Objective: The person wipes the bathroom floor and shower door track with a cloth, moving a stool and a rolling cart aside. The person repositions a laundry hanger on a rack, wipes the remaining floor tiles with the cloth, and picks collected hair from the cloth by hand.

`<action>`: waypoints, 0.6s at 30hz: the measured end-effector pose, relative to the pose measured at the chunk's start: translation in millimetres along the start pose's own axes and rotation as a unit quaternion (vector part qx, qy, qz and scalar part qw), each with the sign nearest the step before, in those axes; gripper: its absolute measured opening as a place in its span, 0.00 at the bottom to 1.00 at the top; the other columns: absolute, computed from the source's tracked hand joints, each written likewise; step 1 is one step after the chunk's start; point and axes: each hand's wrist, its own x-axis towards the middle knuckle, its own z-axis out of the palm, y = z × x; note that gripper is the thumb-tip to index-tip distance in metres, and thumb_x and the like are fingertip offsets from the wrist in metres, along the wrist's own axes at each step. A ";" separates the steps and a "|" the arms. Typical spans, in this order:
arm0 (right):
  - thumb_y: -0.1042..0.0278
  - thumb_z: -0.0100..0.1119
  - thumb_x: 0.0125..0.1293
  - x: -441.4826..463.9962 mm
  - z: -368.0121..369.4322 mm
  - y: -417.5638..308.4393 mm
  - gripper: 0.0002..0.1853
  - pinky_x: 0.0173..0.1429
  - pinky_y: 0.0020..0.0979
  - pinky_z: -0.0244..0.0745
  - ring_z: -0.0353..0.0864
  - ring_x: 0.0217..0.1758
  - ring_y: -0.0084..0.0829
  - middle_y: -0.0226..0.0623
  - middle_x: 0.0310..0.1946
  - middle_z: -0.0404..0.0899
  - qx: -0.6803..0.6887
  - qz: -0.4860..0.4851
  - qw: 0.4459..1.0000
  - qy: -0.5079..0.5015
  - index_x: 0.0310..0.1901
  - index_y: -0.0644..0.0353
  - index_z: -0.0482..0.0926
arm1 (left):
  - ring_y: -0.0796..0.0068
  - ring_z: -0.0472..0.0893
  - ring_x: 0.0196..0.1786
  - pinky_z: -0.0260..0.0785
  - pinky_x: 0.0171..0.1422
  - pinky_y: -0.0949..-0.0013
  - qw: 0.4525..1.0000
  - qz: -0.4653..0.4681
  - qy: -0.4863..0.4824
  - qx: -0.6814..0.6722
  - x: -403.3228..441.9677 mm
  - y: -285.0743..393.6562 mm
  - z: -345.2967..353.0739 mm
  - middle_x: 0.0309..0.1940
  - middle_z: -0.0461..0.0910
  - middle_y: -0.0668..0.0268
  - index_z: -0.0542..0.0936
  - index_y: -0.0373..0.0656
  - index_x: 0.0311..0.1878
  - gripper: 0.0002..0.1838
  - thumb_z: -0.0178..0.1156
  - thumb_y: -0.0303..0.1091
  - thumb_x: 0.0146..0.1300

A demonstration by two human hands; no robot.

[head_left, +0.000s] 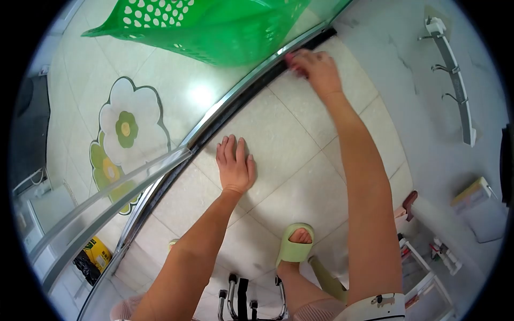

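My right hand (318, 69) is blurred, with its fingers closed on a small pinkish-red thing (296, 62) whose kind I cannot make out. It is at the far right end of the dark strip (225, 115) that runs along the curved metal door track (235, 92). My left hand (234, 167) is palm down over the pale floor tiles (284, 144), fingers stretched and slightly apart, holding nothing. It appears to rest on the floor, just inside the track.
Beyond the track stand a green perforated basket (214, 43) and a flower-shaped mat (140, 115). A glass door edge (176, 158) juts in from the left. A hook rail (452, 80) hangs on the right wall. Below are a green slipper (295, 243) and metal stool legs (231, 299).
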 end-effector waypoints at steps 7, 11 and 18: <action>0.68 0.57 0.66 17.2 4.2 32.7 0.10 0.59 0.45 0.74 0.79 0.60 0.47 0.41 0.60 0.80 -0.053 0.237 0.957 0.156 0.45 0.48 0.86 | 0.42 0.55 0.78 0.45 0.82 0.38 1.000 0.006 -0.007 0.017 1.1 0.5 1.2 0.73 0.61 0.46 0.69 0.37 0.70 0.31 0.57 0.37 0.65; 0.69 0.55 0.68 -9.1 30.6 -99.6 0.12 0.80 0.68 0.41 0.61 0.78 0.48 0.33 0.63 0.78 0.000 0.192 0.978 0.079 0.52 0.51 0.81 | 0.41 0.55 0.78 0.45 0.82 0.37 0.999 0.007 -0.018 0.027 2.1 3.4 -2.7 0.73 0.61 0.44 0.67 0.35 0.71 0.31 0.55 0.36 0.66; 0.64 0.61 0.63 -41.2 11.0 -106.6 0.13 0.73 0.58 0.60 0.66 0.75 0.34 0.19 0.65 0.77 0.098 -0.050 0.993 0.037 0.49 0.40 0.84 | 0.41 0.54 0.79 0.44 0.82 0.36 0.999 0.016 -0.015 0.039 2.6 0.3 3.0 0.74 0.60 0.45 0.67 0.35 0.72 0.32 0.55 0.37 0.66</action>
